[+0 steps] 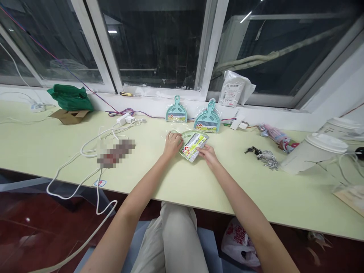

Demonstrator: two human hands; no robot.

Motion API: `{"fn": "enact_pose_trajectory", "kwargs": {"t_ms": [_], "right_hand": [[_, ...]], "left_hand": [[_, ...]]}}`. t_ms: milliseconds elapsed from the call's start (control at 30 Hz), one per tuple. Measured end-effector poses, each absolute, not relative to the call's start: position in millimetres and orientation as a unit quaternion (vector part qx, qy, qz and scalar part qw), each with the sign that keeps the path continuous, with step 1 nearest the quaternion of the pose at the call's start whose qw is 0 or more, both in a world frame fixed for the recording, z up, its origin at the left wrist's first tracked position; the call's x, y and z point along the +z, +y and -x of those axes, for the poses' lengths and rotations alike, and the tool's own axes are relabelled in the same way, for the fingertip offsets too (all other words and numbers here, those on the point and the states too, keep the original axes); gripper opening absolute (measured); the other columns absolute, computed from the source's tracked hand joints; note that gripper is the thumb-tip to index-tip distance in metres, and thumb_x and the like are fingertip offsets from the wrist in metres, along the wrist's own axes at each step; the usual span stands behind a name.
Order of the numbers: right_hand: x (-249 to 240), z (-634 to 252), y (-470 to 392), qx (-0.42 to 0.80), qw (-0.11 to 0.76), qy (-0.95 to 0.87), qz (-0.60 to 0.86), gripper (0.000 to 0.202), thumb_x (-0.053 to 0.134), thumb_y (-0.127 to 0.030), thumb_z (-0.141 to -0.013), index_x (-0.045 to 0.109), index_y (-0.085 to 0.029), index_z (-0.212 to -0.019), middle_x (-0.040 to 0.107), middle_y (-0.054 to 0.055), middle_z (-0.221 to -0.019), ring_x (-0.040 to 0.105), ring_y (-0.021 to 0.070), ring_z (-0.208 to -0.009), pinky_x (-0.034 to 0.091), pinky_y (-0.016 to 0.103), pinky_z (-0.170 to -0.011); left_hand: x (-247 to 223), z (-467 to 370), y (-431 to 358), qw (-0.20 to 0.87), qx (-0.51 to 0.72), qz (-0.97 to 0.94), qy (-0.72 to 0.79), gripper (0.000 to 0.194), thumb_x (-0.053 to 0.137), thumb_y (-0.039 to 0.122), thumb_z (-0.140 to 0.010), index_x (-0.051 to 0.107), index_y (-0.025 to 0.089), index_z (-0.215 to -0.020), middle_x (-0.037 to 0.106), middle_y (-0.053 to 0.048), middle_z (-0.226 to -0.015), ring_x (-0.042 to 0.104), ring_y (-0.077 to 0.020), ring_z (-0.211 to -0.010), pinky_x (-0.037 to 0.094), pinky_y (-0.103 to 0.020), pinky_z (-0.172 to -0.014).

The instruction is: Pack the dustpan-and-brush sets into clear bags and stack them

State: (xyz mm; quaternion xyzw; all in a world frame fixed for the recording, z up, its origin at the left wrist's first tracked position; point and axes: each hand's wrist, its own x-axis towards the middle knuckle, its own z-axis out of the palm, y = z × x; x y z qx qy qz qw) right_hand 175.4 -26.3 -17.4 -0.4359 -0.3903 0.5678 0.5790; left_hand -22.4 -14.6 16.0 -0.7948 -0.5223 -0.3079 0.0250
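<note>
A light green mini dustpan-and-brush set (pixel 190 152) in clear plastic, with a yellow and white label, is tilted just over the pale yellow table. My left hand (pixel 173 144) is closed around its handle end, the fingers curled over the wrapping. At the brush end, my right hand (pixel 208 154) pinches the edge beside the label, thumb on top. Behind them, a teal dustpan set (pixel 176 110) leans against the wall under the window. To its right, several overlapping teal dustpan sets (pixel 207 118) lean the same way.
White cables (pixel 85 153) and a blurred-out object (pixel 116 153) lie left. A green bag (pixel 69 98) sits on a cardboard box (pixel 69 116). Keys (pixel 265 157), a folded umbrella-like bundle (pixel 277 137) and lidded white cups (pixel 313 153) stand or lie right. The table's front edge (pixel 199 207) crosses above my lap.
</note>
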Motion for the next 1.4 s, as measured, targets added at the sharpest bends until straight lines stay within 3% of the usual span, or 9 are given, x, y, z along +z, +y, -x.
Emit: {"fn": "enact_pose_trajectory", "kwargs": {"t_ms": [100, 200, 267, 333, 500, 733, 1033, 1200, 1400], "right_hand": [[-18, -172, -26, 0.57, 0.602, -0.362, 0.426, 0.031, 0.082, -0.013, -0.058, 0.065, -0.017, -0.085, 0.075, 0.004, -0.077, 0.072, 0.0176, -0.073, 0.06, 0.028, -0.072], [-18, -172, -26, 0.565, 0.623, -0.36, 0.404, 0.03, 0.081, -0.018, -0.06, 0.066, -0.016, -0.085, 0.075, 0.004, -0.08, 0.072, 0.018, -0.077, 0.06, 0.028, -0.073], [-19, -171, -27, 0.565, 0.635, -0.364, 0.381, 0.03, 0.081, -0.021, -0.06, 0.067, -0.017, -0.086, 0.075, 0.004, -0.083, 0.071, 0.0187, -0.081, 0.06, 0.029, -0.073], [-19, -170, -27, 0.565, 0.642, -0.368, 0.365, 0.031, 0.082, -0.024, -0.059, 0.067, -0.017, -0.085, 0.075, 0.004, -0.085, 0.071, 0.0193, -0.082, 0.061, 0.029, -0.073], [-13, -166, -30, 0.55, 0.651, -0.362, 0.378, 0.03, 0.081, -0.023, -0.058, 0.067, -0.016, -0.084, 0.075, 0.005, -0.087, 0.07, 0.0172, -0.082, 0.059, 0.024, -0.067], [-5, -159, -35, 0.537, 0.675, -0.316, 0.395, 0.026, 0.077, -0.017, -0.058, 0.064, -0.018, -0.08, 0.074, 0.003, -0.085, 0.069, 0.0147, -0.078, 0.055, 0.019, -0.059], [-10, -160, -31, 0.479, 0.725, -0.258, 0.423, 0.023, 0.072, -0.022, -0.061, 0.059, -0.02, -0.079, 0.073, 0.003, -0.084, 0.069, 0.0183, -0.084, 0.057, 0.024, -0.064], [-8, -157, -33, 0.521, 0.697, -0.254, 0.422, 0.023, 0.071, -0.017, -0.062, 0.055, -0.022, -0.078, 0.071, -0.001, -0.08, 0.069, 0.0149, -0.077, 0.057, 0.024, -0.065], [-7, -157, -35, 0.531, 0.678, -0.296, 0.413, 0.027, 0.071, -0.02, -0.061, 0.053, -0.023, -0.081, 0.071, -0.001, -0.081, 0.069, 0.0167, -0.08, 0.057, 0.025, -0.064]], "left_hand": [[23, 14, -23, 0.003, -0.408, 0.708, -0.577, 0.036, 0.051, 0.04, -0.09, 0.052, 0.025, -0.122, 0.04, -0.01, -0.144, 0.025, -0.027, -0.141, 0.007, -0.053, -0.117], [22, 15, -19, -0.072, -0.564, 0.518, -0.64, 0.068, 0.054, 0.047, -0.087, 0.026, 0.021, -0.143, 0.023, -0.016, -0.153, 0.014, -0.0272, -0.146, 0.018, -0.05, -0.116], [17, 18, -10, -0.212, -0.622, 0.436, -0.615, 0.066, 0.049, 0.05, -0.089, 0.023, 0.023, -0.144, 0.03, -0.015, -0.15, 0.028, -0.0242, -0.141, 0.033, -0.043, -0.11], [11, 17, -3, -0.398, -0.619, 0.424, -0.527, 0.056, 0.047, 0.054, -0.09, 0.037, 0.023, -0.135, 0.048, -0.014, -0.138, 0.05, -0.0231, -0.127, 0.046, -0.038, -0.099], [-3, -3, -4, -0.63, -0.549, 0.425, -0.348, 0.039, 0.071, 0.041, -0.075, 0.062, 0.017, -0.104, 0.069, -0.01, -0.105, 0.065, -0.0256, -0.103, 0.048, -0.043, -0.097], [-4, -18, -12, -0.666, -0.547, 0.418, -0.286, 0.032, 0.074, 0.035, -0.074, 0.065, 0.017, -0.1, 0.071, -0.009, -0.106, 0.062, -0.0275, -0.109, 0.042, -0.046, -0.104], [-15, -31, -19, -0.735, -0.44, 0.444, -0.262, 0.052, 0.08, 0.033, -0.068, 0.061, 0.025, -0.116, 0.066, -0.01, -0.119, 0.061, -0.0273, -0.113, 0.044, -0.049, -0.102], [-13, -28, -10, -0.698, -0.52, 0.404, -0.28, 0.043, 0.071, 0.048, -0.075, 0.064, 0.019, -0.105, 0.068, -0.012, -0.114, 0.059, -0.0295, -0.115, 0.044, -0.047, -0.102], [-15, -30, -14, -0.674, -0.542, 0.399, -0.304, 0.046, 0.077, 0.034, -0.071, 0.059, 0.023, -0.111, 0.067, -0.007, -0.117, 0.059, -0.0259, -0.115, 0.043, -0.046, -0.103]]}}
